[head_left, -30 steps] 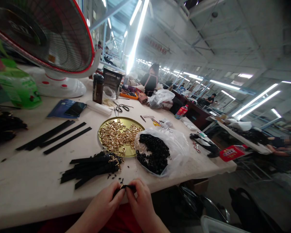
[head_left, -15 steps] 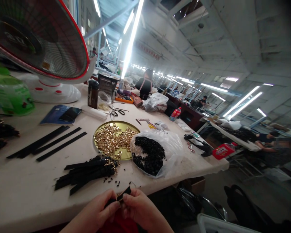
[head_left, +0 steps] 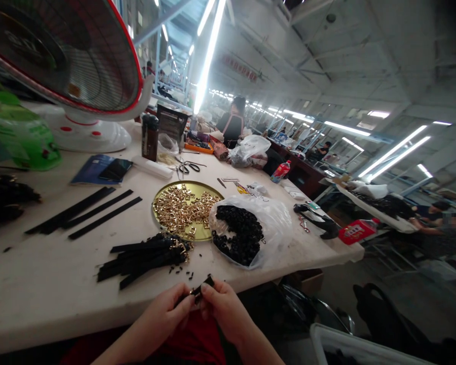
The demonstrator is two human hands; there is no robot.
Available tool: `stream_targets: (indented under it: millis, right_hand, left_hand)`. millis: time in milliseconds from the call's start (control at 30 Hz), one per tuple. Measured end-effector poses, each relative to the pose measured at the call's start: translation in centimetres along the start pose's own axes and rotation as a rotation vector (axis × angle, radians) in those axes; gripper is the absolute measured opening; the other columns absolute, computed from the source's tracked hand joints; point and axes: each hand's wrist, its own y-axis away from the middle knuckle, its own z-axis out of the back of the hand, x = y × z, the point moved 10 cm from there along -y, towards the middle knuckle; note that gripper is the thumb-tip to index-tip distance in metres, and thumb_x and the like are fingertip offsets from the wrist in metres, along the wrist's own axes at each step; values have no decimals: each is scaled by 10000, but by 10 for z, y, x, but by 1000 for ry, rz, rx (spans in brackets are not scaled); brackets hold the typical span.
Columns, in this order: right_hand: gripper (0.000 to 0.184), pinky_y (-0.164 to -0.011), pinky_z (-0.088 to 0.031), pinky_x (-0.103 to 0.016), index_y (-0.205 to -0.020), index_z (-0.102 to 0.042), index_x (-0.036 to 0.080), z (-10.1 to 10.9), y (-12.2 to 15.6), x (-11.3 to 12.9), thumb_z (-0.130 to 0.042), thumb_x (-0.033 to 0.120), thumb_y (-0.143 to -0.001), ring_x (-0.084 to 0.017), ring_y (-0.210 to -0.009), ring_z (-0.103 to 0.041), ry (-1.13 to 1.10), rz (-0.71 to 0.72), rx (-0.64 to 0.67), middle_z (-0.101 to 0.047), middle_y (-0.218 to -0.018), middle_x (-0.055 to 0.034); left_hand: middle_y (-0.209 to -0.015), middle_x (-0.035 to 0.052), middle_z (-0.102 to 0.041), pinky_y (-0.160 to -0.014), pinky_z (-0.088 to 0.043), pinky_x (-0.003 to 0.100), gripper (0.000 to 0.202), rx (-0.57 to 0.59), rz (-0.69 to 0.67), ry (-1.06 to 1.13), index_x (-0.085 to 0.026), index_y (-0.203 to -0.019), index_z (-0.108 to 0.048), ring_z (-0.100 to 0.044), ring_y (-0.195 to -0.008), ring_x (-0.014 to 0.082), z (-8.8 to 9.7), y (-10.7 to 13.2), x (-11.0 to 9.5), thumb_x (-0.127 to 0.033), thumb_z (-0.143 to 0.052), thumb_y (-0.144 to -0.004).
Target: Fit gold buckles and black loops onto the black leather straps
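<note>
Over the table's front edge, my left hand and my right hand meet, fingers closed on one short black strap. A bit of gold metal shows on the strap between my fingertips; its exact shape is too small to tell. Just beyond my hands lies a pile of black straps with gold buckles at their right ends. A round gold tray behind it bears many loose gold buckles. To its right, an open clear plastic bag holds small black pieces.
Three or so longer black strips lie at left, near a phone on a blue booklet. A fan, scissors and a dark bottle stand or lie farther back. A red package sits at the right edge. Other people work beyond.
The view has shifted, so the table's things appear slightly higher and to the right. Both my hands still grip the strap, close together.
</note>
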Motion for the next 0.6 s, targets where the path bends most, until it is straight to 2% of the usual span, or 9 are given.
stream_targets:
  millis: [133,300,400,533,600]
  right_hand:
    - [294,-408,-326,-165,-660,-570,111,-2,1,-10,-706,371,-643,-45,-404,-429,-180,-114,31,-527,-514,25]
    - [269,-404,-309,-162,-669,-587,102,-4,0,-10,-728,326,-622,-43,-406,-430,-171,-127,52,-533,-526,22]
    - [252,-414,-290,-172,-659,-570,117,-2,0,-3,-691,338,-657,-43,-418,-397,-19,-61,16,-514,-528,33]
    - [229,-448,-295,-190,-599,-533,146,10,3,23,-650,321,-688,-69,-481,-395,347,170,-182,-483,-528,41]
    - [228,-441,-287,-190,-602,-529,148,10,3,21,-633,324,-702,-69,-473,-390,363,155,-183,-471,-513,44]
  left_hand:
    - [-498,-83,-433,-394,-248,201,348,73,54,106,-198,-704,-427,-338,-397,79,-4,8,-2,-542,-386,-746]
    - [-561,-62,-475,-436,-298,194,297,55,13,49,-187,-708,-458,-394,-474,91,1,7,-5,-462,-391,-799]
    - [-580,-59,-480,-471,-318,197,265,30,-5,-21,-189,-701,-463,-419,-523,103,4,4,-5,-421,-400,-813]
    - [-589,-56,-484,-506,-332,209,279,-19,-22,-86,-194,-675,-443,-442,-554,117,8,1,-1,-434,-405,-813]
    - [-590,-54,-490,-508,-338,211,289,-22,-25,-85,-195,-678,-442,-450,-555,121,8,0,2,-445,-397,-815]
